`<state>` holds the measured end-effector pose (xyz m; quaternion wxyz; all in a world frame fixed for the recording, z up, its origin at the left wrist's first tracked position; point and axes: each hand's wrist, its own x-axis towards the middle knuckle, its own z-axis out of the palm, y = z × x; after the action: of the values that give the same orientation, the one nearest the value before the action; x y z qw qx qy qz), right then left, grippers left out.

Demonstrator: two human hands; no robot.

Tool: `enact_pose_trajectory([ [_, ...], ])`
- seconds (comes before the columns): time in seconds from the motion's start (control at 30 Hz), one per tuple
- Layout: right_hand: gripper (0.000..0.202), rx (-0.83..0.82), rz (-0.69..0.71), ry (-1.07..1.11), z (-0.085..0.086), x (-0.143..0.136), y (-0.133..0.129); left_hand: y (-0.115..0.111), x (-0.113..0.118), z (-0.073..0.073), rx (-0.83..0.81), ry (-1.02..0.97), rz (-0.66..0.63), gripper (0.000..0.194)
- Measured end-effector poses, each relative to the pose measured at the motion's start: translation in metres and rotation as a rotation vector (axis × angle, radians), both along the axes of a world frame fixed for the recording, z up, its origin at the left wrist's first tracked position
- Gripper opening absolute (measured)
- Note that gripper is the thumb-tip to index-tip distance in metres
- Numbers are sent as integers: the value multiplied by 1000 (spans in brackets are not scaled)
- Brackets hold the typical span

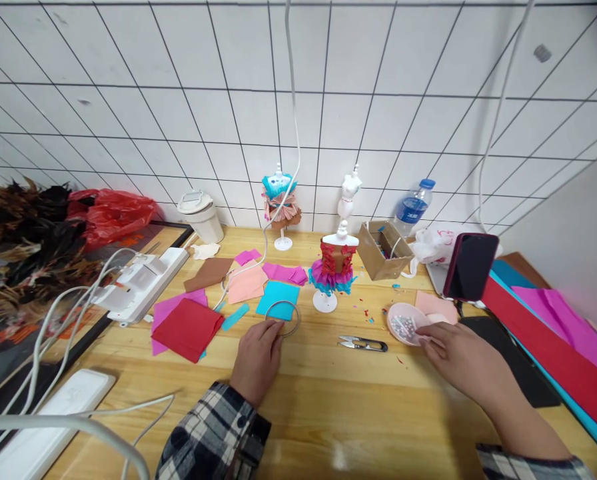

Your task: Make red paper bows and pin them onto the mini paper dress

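My left hand (259,357) is closed on the near left edge of a thin metal ring (298,319), partly over a square of turquoise paper or fabric (284,297). At the right, my right hand (461,357) has its fingers drawn together at the rim of a small pink dish (396,313). Small pearly beads or pin heads (405,327) lie in the dish. What the fingertips pinch, if anything, is hidden. Between the hands lie thread snips (363,343). Behind them stands a small white dress form (339,267) in a red, brown, purple and turquoise outfit.
Red squares (191,330) and other coloured pieces lie left. Two more dress forms (281,210) (348,193), a cardboard box (386,250) and a bottle (415,207) stand at the back. A phone (471,267) stands right; a power strip (148,283) and cables lie left.
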<state>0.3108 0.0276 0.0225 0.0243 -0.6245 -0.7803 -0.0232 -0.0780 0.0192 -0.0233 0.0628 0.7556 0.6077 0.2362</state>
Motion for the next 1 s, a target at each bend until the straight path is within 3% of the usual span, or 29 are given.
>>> enact_pose_trajectory([
  [0.2, 29, 93, 70, 33, -7, -2, -8, 4, -3, 14, -24, 101, 42, 16],
  [0.43, 25, 219, 53, 132, -21, -9, -6, -4, 3, 19, -15, -87, 15, 18],
  [0.6, 22, 471, 92, 515, -31, -65, -35, -20, 28, 15, -90, -390, -14, 17],
  [0.67, 27, 452, 149, 652, -33, -98, -44, -22, 48, 16, -180, -596, 4, 15],
  [0.8, 32, 422, 52, 923, -30, -150, -42, -22, 81, 22, -255, -814, 3, 16],
  [0.9, 30, 375, 38, 1002, -27, -166, -34, -27, 95, 29, -244, -834, 16, 17],
  [1.0, 13, 395, 65, 1033, -28, -166, -32, -38, 108, 35, -202, -823, 37, 17],
])
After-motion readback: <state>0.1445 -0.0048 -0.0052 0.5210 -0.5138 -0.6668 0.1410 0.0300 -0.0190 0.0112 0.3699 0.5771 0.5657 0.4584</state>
